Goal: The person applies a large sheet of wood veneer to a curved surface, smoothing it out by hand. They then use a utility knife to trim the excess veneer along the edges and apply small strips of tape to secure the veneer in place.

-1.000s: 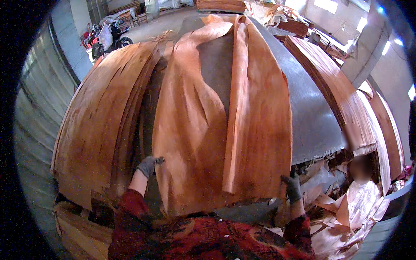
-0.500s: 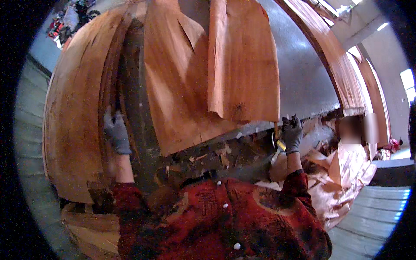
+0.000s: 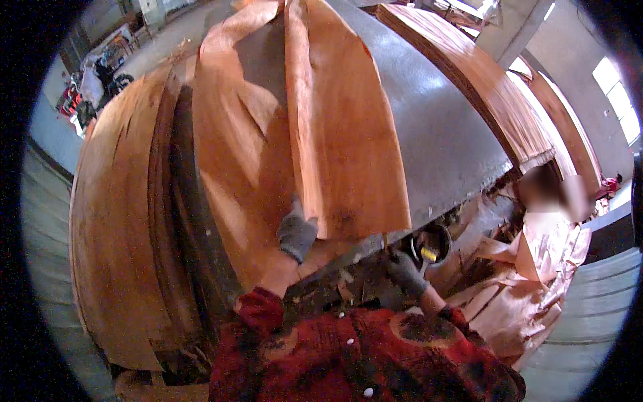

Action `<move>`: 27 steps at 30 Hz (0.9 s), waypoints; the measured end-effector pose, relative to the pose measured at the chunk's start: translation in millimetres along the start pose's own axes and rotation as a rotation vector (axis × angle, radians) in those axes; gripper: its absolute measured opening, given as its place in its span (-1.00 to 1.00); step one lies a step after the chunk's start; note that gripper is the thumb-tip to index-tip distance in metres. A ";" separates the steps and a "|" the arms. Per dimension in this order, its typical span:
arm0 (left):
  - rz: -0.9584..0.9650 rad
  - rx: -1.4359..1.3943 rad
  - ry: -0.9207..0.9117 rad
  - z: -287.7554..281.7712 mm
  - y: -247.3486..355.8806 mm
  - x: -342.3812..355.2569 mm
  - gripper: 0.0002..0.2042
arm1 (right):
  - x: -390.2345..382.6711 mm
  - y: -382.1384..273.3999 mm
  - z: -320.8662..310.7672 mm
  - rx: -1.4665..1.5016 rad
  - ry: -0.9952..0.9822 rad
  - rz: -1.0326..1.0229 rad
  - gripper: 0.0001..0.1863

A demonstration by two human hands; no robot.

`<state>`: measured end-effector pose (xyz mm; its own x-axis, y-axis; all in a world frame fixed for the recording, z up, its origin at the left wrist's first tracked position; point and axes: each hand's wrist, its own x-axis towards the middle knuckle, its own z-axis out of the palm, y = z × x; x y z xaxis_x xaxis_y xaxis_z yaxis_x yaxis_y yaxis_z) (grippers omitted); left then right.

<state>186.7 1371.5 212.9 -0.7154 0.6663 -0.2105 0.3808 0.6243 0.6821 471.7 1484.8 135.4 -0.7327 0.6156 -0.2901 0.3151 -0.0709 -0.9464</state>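
Two thin brown wood veneer sheets lie before me: a right-hand sheet (image 3: 355, 134) with a curled left edge, and a wavy left-hand sheet (image 3: 231, 154) partly under it. My left hand (image 3: 298, 236), in a grey glove, rests at the near end where the sheets overlap, fingers stretched along the curled edge. My right hand (image 3: 406, 273), also gloved, is below the near right corner of the right-hand sheet. Its fingers blur into the dark background, so their grip is unclear. Beside it is a dark round thing with a pale rim (image 3: 439, 242) and a yellow piece (image 3: 429, 254).
The sheets lie over a smooth grey tabletop (image 3: 442, 127). A tall veneer stack (image 3: 120, 221) stands at left, another stack (image 3: 469, 74) along the far right. Crumpled veneer scraps (image 3: 529, 268) pile at the near right. Beyond, a blurred patch hides something.
My left hand has moved right, from beside the left stack to the sheets' overlap. My right hand has dropped from the right-hand sheet's corner toward me. The view has shifted.
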 end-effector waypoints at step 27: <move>0.724 0.438 -0.779 296.1 359.1 61.3 -0.55 | 39.2 -3.0 -98.8 0.522 -0.627 0.250 -0.75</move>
<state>453.0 1757.3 237.6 0.2524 0.9026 -0.3488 0.8350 -0.0210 0.5499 501.6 1586.7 140.9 -0.9255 -0.0042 -0.3788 0.3070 -0.5941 -0.7435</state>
